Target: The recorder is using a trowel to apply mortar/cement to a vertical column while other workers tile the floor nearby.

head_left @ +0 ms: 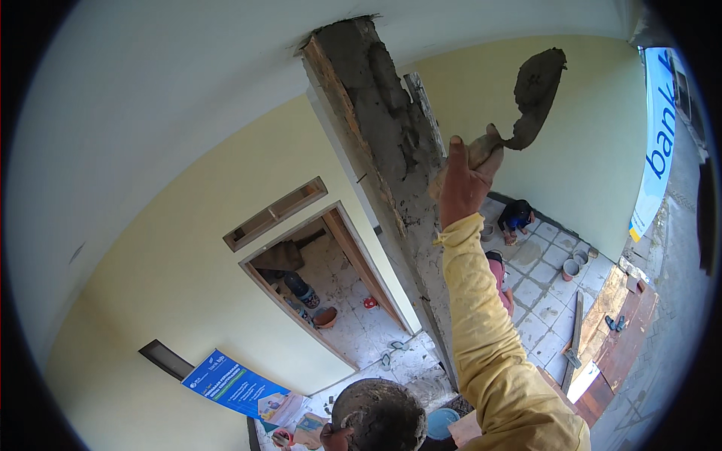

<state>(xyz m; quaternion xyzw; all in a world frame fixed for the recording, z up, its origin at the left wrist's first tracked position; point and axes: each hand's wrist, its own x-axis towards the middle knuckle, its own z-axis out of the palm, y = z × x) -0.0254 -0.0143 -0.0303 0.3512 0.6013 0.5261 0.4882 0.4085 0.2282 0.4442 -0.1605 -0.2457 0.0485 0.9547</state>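
Note:
My right hand (pixel 464 180), at the end of a raised yellow sleeve, is closed round the handle of a trowel (pixel 538 94). Its blade is coated in grey mortar and points up, to the right of a column (pixel 383 113). Rough, damp-looking mortar covers the column face up to the ceiling, and a wooden batten (pixel 338 94) runs along its left edge. At the bottom, my left hand (pixel 335 437) shows only in part, gripping the rim of a round container (pixel 380 413) caked with grey mortar. The rest of that hand is out of the picture.
Far below, one person (pixel 516 216) crouches on the tiled floor; another (pixel 498 278) is partly behind my arm. Buckets (pixel 571 269), planks (pixel 576 338) and sandals (pixel 615 323) lie right. A doorway (pixel 331 286) and blue banner (pixel 244 387) are left.

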